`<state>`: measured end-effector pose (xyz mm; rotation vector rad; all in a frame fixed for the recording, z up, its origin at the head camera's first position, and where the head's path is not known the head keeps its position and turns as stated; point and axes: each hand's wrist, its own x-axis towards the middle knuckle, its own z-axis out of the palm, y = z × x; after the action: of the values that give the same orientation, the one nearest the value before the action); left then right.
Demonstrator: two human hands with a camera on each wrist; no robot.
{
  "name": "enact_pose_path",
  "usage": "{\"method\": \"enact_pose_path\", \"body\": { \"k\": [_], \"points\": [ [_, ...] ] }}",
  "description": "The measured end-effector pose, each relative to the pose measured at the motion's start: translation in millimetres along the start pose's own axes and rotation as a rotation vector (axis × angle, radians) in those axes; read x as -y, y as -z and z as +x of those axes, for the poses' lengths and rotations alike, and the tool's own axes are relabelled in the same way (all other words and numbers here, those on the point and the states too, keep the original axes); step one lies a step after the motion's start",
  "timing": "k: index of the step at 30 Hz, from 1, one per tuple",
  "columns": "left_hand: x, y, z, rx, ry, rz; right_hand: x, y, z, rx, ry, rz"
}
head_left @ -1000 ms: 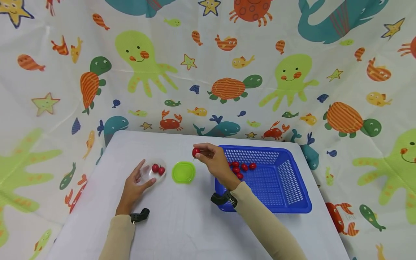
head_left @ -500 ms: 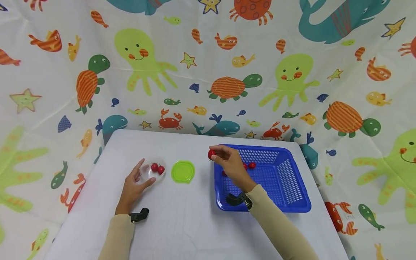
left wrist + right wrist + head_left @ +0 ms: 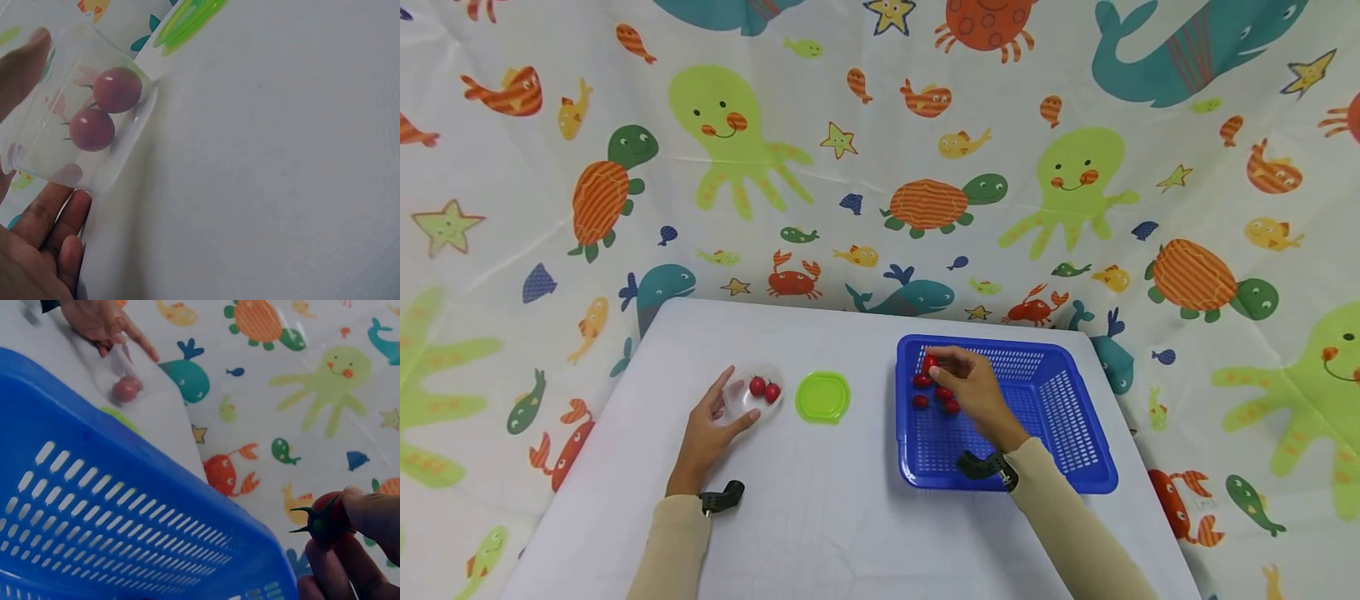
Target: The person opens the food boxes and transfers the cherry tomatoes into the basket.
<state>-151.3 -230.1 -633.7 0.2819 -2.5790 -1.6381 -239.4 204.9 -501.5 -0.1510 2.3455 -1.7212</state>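
Note:
My left hand [image 3: 706, 429] holds a clear plastic cup [image 3: 739, 407] on the table, thumb on one side and fingers on the other. Two cherry tomatoes [image 3: 117, 90] with green stems lie inside it. Between thumb and fingertips, my right hand [image 3: 981, 398] pinches another cherry tomato [image 3: 326, 520], its green calyx showing in the right wrist view. That hand is over the left part of a blue plastic basket [image 3: 1084, 429]. Several red tomatoes [image 3: 920, 402] lie on the basket's bottom; the right hand may hide others.
A bright green lid [image 3: 822, 397] lies flat between cup and basket. White cloth covers the table [image 3: 820, 517]. Behind it hangs a curtain [image 3: 820, 200] printed with sea animals. The basket's slotted wall [image 3: 112, 506] rises beside the right hand.
The right hand has moved rightward, carrying its pinched tomato from above the table beside the lid to over the basket. The left hand and cup have stayed in place.

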Motion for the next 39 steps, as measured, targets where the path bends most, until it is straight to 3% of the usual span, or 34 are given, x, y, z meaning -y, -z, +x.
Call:
{"method": "enact_pose_path", "body": {
  "k": [10,26,39],
  "points": [
    [0.2,-1.4,-1.3,0.0,-0.004,-0.012,-12,14.1,-4,-0.01,-0.043,-0.01],
    [-1.6,-0.7,-1.7,0.0,0.015,-0.004,-55,49.4,7,0.005,-0.141,-0.234],
    [-1.3,-2.1,-2.2,-0.008,0.015,0.008,-66,57.7,9,0.007,-0.242,-0.309]
  ]
}}
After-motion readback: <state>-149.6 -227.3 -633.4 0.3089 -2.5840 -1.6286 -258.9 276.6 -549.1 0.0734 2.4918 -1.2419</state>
